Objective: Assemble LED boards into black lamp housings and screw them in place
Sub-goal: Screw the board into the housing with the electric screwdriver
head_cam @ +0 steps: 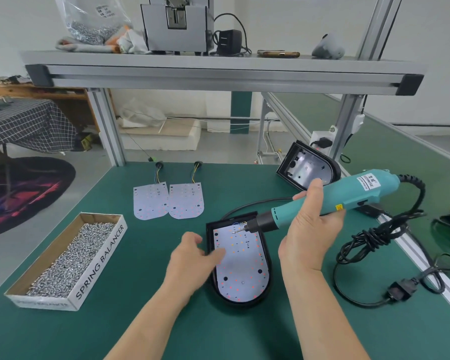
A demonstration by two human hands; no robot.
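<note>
Green bench top [146, 294], metal shelf [218, 71] overhead. Left hand [192, 258] reaches in from the near edge, palm down, fingers nearly straight and lying flat across the left rim of the housing [239, 304] and onto the LED board [242, 268]; it grasps nothing. Right hand [312, 229] is raised, its fingers wrapped tight round the teal screwdriver [348, 196], thumb up along the barrel. The tool slants down to the left, bit tip at the board's far end. The housing lies flat, middle of the surface toward the near edge, with the board seated inside it. Cardboard box [99, 263] by the left edge, full of loose screws [70, 255]. Two spare boards [151, 201] [186, 201] lie side by side, edges touching, toward the far edge, wires trailing back. A second housing [307, 167], with no board in it, stands tilted at the far right corner. Black cord [369, 240] is bundled by the right edge.
</note>
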